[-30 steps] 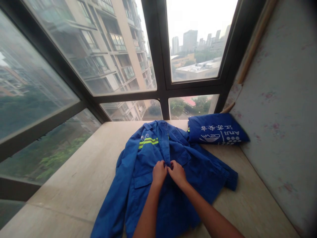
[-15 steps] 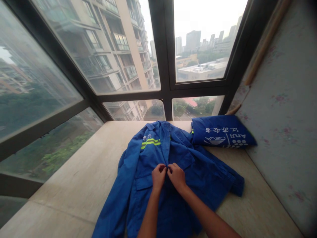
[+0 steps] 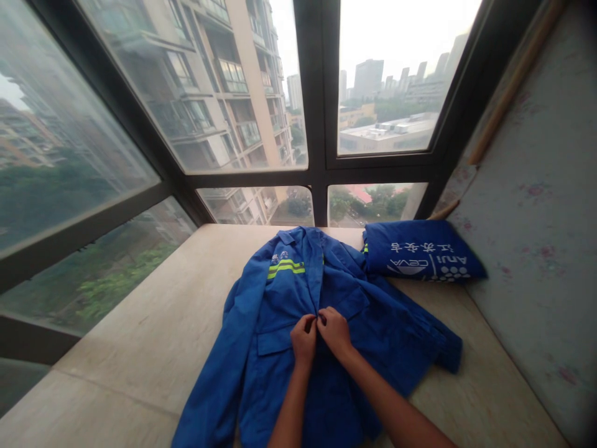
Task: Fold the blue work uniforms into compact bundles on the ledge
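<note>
A blue work jacket with yellow-green stripes on its chest lies spread face up, collar toward the window. Its left-hand sleeve runs down toward me, while the other reaches out to the right. My left hand pinches the front edge of the jacket at mid-length. Right beside it, my right hand pinches the same front opening, the fingertips of both nearly touching. Whatever small part lies between the fingers, such as a button, is hidden.
A folded blue garment with white lettering lies at the back right, against the papered wall. Beneath everything is a pale stone sill. Dark-framed windows close off the back and left.
The view has shifted slightly, so everything sits a little further right. My left hand has turned slightly at the jacket's front edge; both hands keep their pinch.
</note>
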`<state>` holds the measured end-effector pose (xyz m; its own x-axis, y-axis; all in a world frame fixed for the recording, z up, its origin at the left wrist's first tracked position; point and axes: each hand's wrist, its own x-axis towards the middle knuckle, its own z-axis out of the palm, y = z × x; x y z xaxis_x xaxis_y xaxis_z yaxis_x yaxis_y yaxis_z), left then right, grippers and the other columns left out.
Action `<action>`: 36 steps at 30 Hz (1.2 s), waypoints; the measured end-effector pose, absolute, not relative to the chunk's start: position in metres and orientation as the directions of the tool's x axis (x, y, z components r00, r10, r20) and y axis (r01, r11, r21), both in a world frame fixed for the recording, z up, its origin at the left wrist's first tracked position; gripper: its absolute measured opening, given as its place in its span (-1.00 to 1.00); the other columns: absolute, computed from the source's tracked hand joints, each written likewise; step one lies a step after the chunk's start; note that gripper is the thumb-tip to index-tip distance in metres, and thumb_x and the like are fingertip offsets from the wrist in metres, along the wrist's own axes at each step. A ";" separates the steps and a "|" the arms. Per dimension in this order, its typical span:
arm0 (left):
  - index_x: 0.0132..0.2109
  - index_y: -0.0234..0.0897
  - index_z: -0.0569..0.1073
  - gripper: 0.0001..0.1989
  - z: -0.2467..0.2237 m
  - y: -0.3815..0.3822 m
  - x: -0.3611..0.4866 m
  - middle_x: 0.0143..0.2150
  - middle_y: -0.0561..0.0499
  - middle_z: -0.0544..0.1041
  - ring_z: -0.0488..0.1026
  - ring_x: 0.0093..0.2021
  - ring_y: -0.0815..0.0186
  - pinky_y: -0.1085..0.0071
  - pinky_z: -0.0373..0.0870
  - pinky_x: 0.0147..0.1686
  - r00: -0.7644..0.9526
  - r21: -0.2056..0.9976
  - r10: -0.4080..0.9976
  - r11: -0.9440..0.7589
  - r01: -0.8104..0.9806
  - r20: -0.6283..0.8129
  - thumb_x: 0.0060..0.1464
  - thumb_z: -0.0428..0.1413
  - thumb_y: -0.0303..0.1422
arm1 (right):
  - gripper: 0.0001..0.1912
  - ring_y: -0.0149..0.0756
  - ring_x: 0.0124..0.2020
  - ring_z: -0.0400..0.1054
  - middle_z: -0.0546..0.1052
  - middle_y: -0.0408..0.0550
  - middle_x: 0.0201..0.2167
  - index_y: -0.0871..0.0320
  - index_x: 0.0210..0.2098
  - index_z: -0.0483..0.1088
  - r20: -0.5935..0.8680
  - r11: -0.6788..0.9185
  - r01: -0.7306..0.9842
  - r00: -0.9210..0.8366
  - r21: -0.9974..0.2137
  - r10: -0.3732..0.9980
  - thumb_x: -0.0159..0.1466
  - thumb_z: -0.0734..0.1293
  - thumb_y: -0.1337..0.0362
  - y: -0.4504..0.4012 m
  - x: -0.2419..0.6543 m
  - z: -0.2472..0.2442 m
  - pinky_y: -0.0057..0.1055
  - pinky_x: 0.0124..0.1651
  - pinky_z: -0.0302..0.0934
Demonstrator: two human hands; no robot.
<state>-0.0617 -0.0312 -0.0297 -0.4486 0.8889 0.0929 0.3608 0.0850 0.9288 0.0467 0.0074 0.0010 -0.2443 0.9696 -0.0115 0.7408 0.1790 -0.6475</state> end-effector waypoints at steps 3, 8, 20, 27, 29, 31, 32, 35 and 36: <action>-0.25 -0.22 0.58 -0.75 -0.031 -0.031 -0.062 -0.30 -0.07 0.65 0.59 -0.27 0.17 0.28 0.49 -0.18 -0.460 0.919 0.883 0.098 0.381 0.096 0.05 0.07 -0.21 | -0.78 -0.25 -0.17 0.45 0.57 0.00 -0.21 0.13 -0.18 0.51 -0.007 0.224 0.722 -0.303 -0.655 0.953 0.29 0.23 0.37 0.006 0.048 -0.001 -0.47 -0.13 0.20; -0.27 -0.23 0.57 -0.77 -0.031 -0.030 -0.063 -0.31 -0.06 0.65 0.59 -0.28 0.17 0.30 0.48 -0.20 -0.435 0.918 0.896 0.101 0.384 0.084 0.04 0.06 -0.25 | -0.77 -0.27 -0.23 0.46 0.60 -0.03 -0.28 0.16 -0.13 0.50 -0.013 0.309 0.658 -0.436 -0.687 0.900 0.26 0.26 0.37 0.010 0.058 -0.004 -0.49 -0.16 0.20; -0.34 -0.26 0.50 -0.68 -0.026 -0.020 -0.067 -0.41 -0.03 0.59 0.55 -0.36 0.21 0.36 0.43 -0.31 -0.418 0.934 0.908 0.128 0.332 0.024 0.02 0.14 -0.07 | -0.71 -0.23 -0.23 0.51 0.63 0.01 -0.29 0.11 -0.07 0.50 -0.032 0.266 0.644 -0.412 -0.717 0.911 0.31 0.20 0.34 0.021 0.056 -0.018 -0.47 -0.24 0.16; -0.38 -0.26 0.51 -0.73 -0.030 -0.012 -0.070 -0.42 -0.04 0.59 0.53 -0.36 0.21 0.35 0.43 -0.28 -0.476 0.957 0.879 0.161 0.239 -0.029 -0.06 0.13 -0.13 | -0.73 -0.27 -0.34 0.49 0.60 -0.08 -0.40 0.10 -0.07 0.48 0.001 0.228 0.608 -0.350 -0.760 0.937 0.33 0.20 0.29 0.012 0.053 -0.027 -0.48 -0.31 0.14; -0.39 -0.27 0.51 -0.75 -0.031 -0.011 -0.071 -0.43 -0.04 0.58 0.52 -0.37 0.21 0.35 0.43 -0.28 -0.485 0.964 0.873 0.167 0.206 -0.047 -0.08 0.14 -0.16 | -0.72 -0.25 -0.33 0.49 0.61 -0.07 -0.37 0.10 -0.06 0.47 0.016 0.223 0.597 -0.331 -0.771 0.943 0.33 0.19 0.28 0.010 0.053 -0.030 -0.46 -0.30 0.14; -0.38 -0.29 0.53 -0.75 -0.032 -0.011 -0.073 -0.43 -0.04 0.59 0.53 -0.35 0.21 0.34 0.44 -0.27 -0.488 0.970 0.870 0.171 0.170 -0.068 -0.10 0.15 -0.18 | -0.71 -0.24 -0.32 0.49 0.61 -0.06 -0.37 0.10 -0.05 0.47 0.030 0.221 0.584 -0.319 -0.781 0.947 0.33 0.19 0.27 0.008 0.052 -0.032 -0.45 -0.29 0.15; -0.37 -0.29 0.54 -0.75 -0.033 -0.011 -0.074 -0.41 -0.05 0.60 0.53 -0.34 0.20 0.34 0.44 -0.27 -0.488 0.973 0.869 0.173 0.152 -0.078 -0.11 0.15 -0.18 | -0.71 -0.24 -0.33 0.49 0.60 -0.06 -0.37 0.10 -0.06 0.47 0.036 0.222 0.577 -0.315 -0.786 0.948 0.32 0.19 0.27 0.008 0.052 -0.034 -0.45 -0.29 0.16; -0.34 -0.31 0.56 -0.72 -0.035 -0.010 -0.077 -0.38 -0.07 0.62 0.54 -0.33 0.19 0.34 0.45 -0.27 -0.487 0.979 0.867 0.180 0.099 -0.110 -0.13 0.18 -0.19 | -0.72 -0.24 -0.35 0.49 0.60 -0.08 -0.40 0.10 -0.08 0.48 0.054 0.225 0.554 -0.308 -0.801 0.950 0.31 0.20 0.27 0.008 0.053 -0.037 -0.45 -0.28 0.17; -0.34 -0.32 0.57 -0.72 -0.036 -0.010 -0.078 -0.38 -0.07 0.62 0.54 -0.33 0.20 0.34 0.45 -0.27 -0.487 0.980 0.865 0.183 0.084 -0.120 -0.14 0.18 -0.19 | -0.72 -0.25 -0.35 0.49 0.60 -0.08 -0.40 0.09 -0.08 0.49 0.059 0.227 0.547 -0.307 -0.806 0.950 0.31 0.20 0.27 0.008 0.053 -0.038 -0.45 -0.28 0.18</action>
<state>-0.0777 -0.0100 -0.0358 -0.4869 0.8651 -0.1203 0.0835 0.1832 0.9795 0.0534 0.0085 -0.0378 -0.3073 0.9498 0.0593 0.5472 0.2273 -0.8056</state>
